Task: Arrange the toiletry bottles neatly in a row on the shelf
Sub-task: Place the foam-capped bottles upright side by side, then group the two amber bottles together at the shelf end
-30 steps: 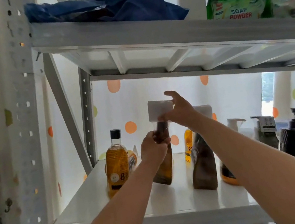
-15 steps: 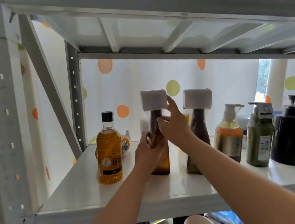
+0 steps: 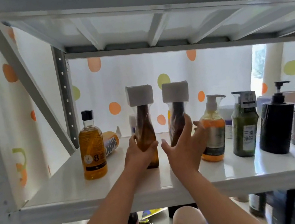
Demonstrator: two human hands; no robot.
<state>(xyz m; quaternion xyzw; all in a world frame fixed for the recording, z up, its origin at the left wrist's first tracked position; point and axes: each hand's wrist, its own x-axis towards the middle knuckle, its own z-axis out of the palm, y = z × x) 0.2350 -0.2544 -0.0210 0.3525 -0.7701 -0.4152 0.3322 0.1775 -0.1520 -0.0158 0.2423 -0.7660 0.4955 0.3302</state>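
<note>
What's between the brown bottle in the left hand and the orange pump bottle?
Head view: the second brown bottle, upright, with the right hand open before it.

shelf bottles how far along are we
Done: four pump bottles stand in line on the right, the yellow bottle upright. In hand: left hand grips one white-capped brown bottle; right hand is open at the second brown bottle. Left: a tipped-over bottle lies behind the yellow one.
</note>
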